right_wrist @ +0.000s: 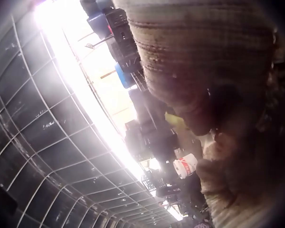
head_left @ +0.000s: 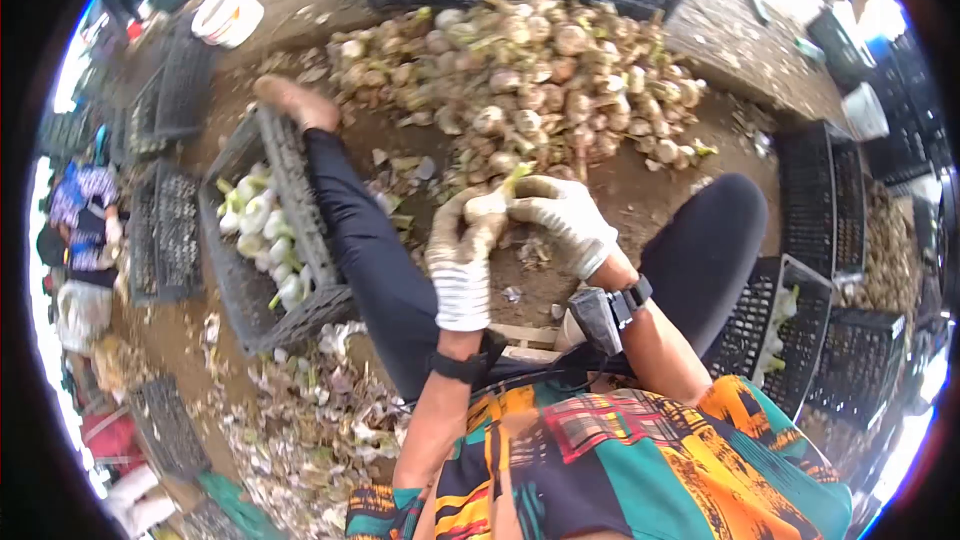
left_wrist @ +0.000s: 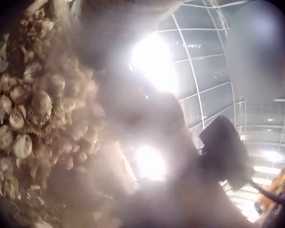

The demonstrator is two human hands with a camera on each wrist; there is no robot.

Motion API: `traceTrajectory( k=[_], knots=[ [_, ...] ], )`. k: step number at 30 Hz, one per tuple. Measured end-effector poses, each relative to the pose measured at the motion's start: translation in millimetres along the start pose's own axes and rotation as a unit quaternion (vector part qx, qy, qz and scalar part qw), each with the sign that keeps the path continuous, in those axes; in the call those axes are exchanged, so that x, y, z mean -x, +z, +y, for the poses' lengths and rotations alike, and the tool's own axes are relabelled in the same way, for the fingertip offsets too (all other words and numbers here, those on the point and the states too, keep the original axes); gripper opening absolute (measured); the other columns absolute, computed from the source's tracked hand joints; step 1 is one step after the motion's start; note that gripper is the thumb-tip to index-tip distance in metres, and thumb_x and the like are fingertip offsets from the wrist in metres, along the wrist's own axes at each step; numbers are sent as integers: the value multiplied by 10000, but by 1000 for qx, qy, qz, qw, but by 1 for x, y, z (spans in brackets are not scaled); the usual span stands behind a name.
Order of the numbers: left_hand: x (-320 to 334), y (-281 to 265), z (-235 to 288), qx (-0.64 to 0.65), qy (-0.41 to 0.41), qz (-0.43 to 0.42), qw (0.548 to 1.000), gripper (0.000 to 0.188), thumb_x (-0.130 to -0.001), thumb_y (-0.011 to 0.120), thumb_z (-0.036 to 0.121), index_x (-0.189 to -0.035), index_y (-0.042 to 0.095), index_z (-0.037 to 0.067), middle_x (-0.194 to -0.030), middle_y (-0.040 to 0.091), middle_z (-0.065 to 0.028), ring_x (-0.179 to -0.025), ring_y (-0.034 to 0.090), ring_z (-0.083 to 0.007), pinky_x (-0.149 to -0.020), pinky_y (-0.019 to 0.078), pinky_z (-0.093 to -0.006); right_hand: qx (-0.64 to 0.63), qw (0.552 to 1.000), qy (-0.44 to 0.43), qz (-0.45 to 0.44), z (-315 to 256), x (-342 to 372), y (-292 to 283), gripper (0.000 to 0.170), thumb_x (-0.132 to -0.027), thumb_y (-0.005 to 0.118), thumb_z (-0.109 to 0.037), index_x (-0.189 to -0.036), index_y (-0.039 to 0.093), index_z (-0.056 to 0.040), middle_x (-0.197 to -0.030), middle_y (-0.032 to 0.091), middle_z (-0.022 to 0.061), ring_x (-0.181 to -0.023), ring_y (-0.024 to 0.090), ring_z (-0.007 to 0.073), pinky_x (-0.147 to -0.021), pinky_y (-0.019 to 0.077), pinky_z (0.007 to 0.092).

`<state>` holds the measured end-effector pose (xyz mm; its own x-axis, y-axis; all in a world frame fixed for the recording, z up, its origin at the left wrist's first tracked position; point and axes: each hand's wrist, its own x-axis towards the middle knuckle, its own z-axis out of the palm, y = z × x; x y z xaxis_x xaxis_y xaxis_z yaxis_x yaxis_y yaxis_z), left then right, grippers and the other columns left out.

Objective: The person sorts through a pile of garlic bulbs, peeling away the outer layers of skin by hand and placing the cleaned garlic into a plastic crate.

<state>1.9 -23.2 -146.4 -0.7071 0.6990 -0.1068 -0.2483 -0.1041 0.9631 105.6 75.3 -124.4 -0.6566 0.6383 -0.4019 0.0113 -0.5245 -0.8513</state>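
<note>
In the head view both hands wear dirty whitish gloves and meet over the ground between the knees. The left hand (head_left: 459,265) grips a garlic bulb (head_left: 486,208) with a yellow-green stem stub pointing up and right. From the other side, the right hand (head_left: 568,222) pinches at the bulb's stem end with thumb and fingers. A large heap of unpeeled garlic (head_left: 570,60) lies just beyond the hands. The right wrist view has the right glove (right_wrist: 204,52) close up, with the greenish stem (right_wrist: 175,120) beside its fingers. Glare and blur hide most of the left hand in its wrist view.
A black crate (head_left: 228,302) with cleaned white garlic (head_left: 262,220) stands left of the left leg. Peeled skins (head_left: 320,410) litter the ground at lower left. More black crates (head_left: 808,195) are stacked on the right. Another person (head_left: 88,220) sits at far left.
</note>
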Motion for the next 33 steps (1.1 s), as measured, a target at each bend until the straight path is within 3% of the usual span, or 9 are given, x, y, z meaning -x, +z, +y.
traceTrajectory(
  k=[2, 5, 13, 17, 20, 21, 25, 29, 33],
  knots=[
    [3, 0, -2, 19, 26, 15, 999, 208, -886, 604, 129, -1070, 589, 33, -811, 610, -8, -631, 545, -95, -584, 466, -221, 64, 997, -33, 26, 11, -7, 6, 173, -796, 628, -80, -940, 666, 7, -819, 658, 58, -662, 613, 99, -599, 500, 237],
    [4, -17, 1, 176, -274, 30, 945, 234, -909, 561, 330, -898, 644, 111, -678, 575, 22, -531, 479, -79, -467, 369, -206, 69, 996, -57, 11, 25, -12, 14, 169, -780, 580, -31, -914, 676, 4, -756, 658, 31, -642, 590, 91, -574, 477, 233],
    [-3, -30, -9, 309, -405, -31, 860, 472, -863, 483, 598, -796, 602, 146, -593, 565, -29, -345, 339, -117, -317, 243, -250, 138, 986, -88, 7, 26, 1, 4, 215, -791, 598, -49, -990, 652, 12, -840, 663, 36, -753, 583, 81, -665, 467, 239],
    [4, -14, -6, 106, -339, 22, 934, 447, -876, 571, 494, -999, 619, 66, -716, 587, -31, -494, 513, -126, -419, 398, -221, 134, 989, -50, 34, 25, 13, 3, 231, -817, 644, -125, -1002, 659, 11, -852, 667, 29, -762, 591, 79, -675, 472, 236],
    [6, -3, -20, -113, 96, -25, 989, 414, -790, 740, 283, -1071, 583, 23, -888, 583, -66, -668, 535, -136, -581, 462, -240, 55, 995, -85, 21, 23, 15, -5, 203, -833, 620, -123, -980, 664, 10, -833, 666, 21, -744, 585, 71, -663, 468, 230],
    [12, -8, -16, -204, 104, -38, 973, 533, -762, 755, 150, -1203, 505, -15, -1035, 549, -94, -785, 540, -157, -686, 472, -256, 91, 990, -105, 21, 21, 19, -4, 186, -827, 607, -106, -953, 674, 13, -808, 664, 19, -720, 574, 65, -652, 464, 230],
    [9, -17, -10, 97, -143, -63, 983, 301, -944, 535, 333, -1095, 555, 73, -757, 622, -48, -467, 524, -115, -337, 372, -220, 41, 997, -66, 5, 23, 21, -8, 185, -798, 615, -94, -925, 681, 22, -787, 658, 17, -703, 561, 70, -650, 470, 240],
    [-2, -29, -22, 127, -264, -111, 950, 295, -947, 538, 328, -1020, 611, 51, -753, 625, -37, -596, 596, -109, -419, 435, -214, -90, 996, 1, 21, 48, 12, -23, 171, -793, 624, -106, -889, 690, 20, -768, 656, 13, -689, 554, 74, -630, 467, 245],
    [1, -16, -51, -118, 73, -23, 990, 202, -889, 632, 116, -1057, 600, 9, -916, 619, -71, -836, 606, -131, -762, 526, -263, 21, 990, -6, 137, 53, 12, -12, 154, -789, 623, -91, -864, 695, 23, -731, 660, 20, -663, 555, 89, -618, 465, 252]
  ],
)
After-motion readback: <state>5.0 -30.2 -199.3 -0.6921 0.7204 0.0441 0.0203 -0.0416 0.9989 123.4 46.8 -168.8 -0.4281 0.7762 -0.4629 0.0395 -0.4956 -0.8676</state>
